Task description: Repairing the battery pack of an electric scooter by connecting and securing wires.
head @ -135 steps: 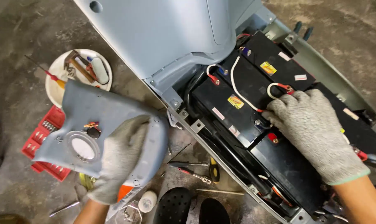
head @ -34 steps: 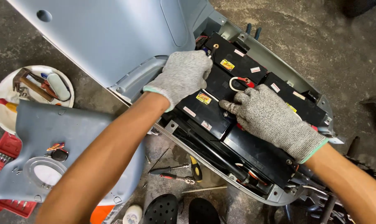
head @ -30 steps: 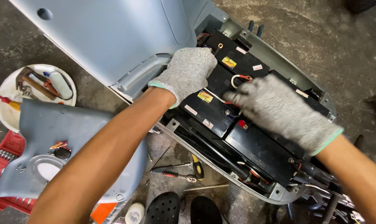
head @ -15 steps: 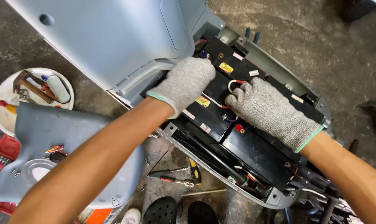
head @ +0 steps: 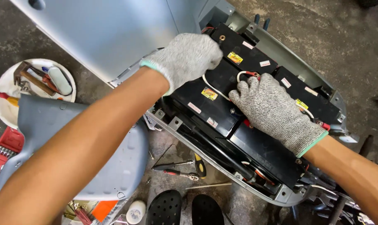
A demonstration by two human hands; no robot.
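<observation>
Both my hands wear grey knit gloves and work inside the open floor bay of a pale blue scooter. Several black batteries lie side by side in the bay, linked by white and red cables. My left hand is curled at the upper end of the pack, fingers closed on something hidden under the glove. Spread flat over the middle batteries, my right hand has its fingertips touching the white cable loop.
A detached grey-blue body panel lies on the concrete floor under my left arm. A white bowl holds hand tools, and a red bit case sits beside it. Pliers and a screwdriver lie near two black sandals.
My left hand left the grey panel on the floor and reached into the battery bay. My right hand shifted up the pack toward the white cable loop.
</observation>
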